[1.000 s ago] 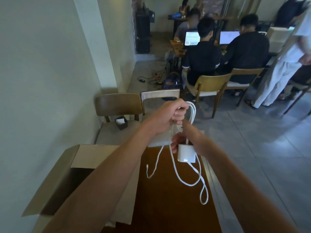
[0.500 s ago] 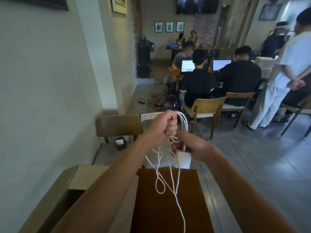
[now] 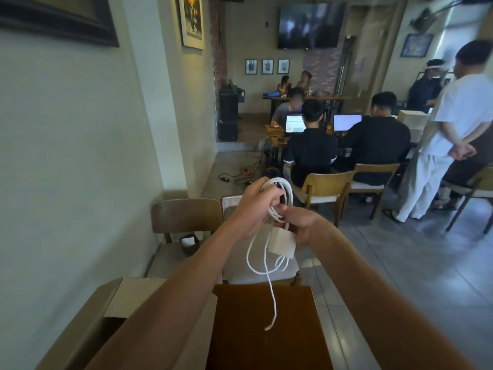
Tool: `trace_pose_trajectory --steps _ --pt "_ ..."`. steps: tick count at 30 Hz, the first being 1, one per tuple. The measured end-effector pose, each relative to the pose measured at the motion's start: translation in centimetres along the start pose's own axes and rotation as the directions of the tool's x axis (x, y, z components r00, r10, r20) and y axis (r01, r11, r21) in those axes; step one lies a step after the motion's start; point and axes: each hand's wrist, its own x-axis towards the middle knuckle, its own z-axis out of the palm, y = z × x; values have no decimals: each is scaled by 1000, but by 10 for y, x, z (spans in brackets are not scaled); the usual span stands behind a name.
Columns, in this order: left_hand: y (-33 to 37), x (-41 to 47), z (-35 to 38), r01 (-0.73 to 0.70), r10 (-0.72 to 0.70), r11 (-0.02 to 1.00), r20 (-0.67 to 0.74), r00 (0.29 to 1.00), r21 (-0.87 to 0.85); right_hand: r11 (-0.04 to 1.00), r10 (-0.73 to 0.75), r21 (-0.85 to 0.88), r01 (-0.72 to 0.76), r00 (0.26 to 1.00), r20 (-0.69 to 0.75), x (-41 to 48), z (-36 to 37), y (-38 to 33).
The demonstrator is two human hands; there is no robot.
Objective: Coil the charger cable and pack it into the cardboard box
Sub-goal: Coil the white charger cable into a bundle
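My left hand (image 3: 256, 206) grips the coiled charger cable (image 3: 277, 193); my right hand (image 3: 301, 225) pinches the strand beside the adapter (image 3: 282, 243). The hanging tail is shorter than a second ago: coiling nearly complete. The cardboard box (image 3: 117, 303) waits lower left.

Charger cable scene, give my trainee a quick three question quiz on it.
1. True or false: the charger cable is fully coiled.
2. Which hand grips the coil loops: A left hand, B right hand?
3. Fill in: the white adapter hangs beside the ____ hand.

Key: 1 false, a loose tail dangles over the brown table. 2 A. 3 right. The cardboard box holds no cable yet.
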Motion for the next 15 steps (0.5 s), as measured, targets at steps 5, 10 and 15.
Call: trace_pose_trajectory --steps 5,10,15 --pt "-5 1 -19 86 -24 899 -147 989 430 789 -295 -568 234 955 -16 6 -14 -16" --pt "-19 5 -35 4 119 682 -116 986 731 291 -385 -909 298 906 174 6 -20 -37" --pt "-24 6 -31 3 351 287 -108 930 958 164 -495 -909 384 829 261 10 -17 -48"
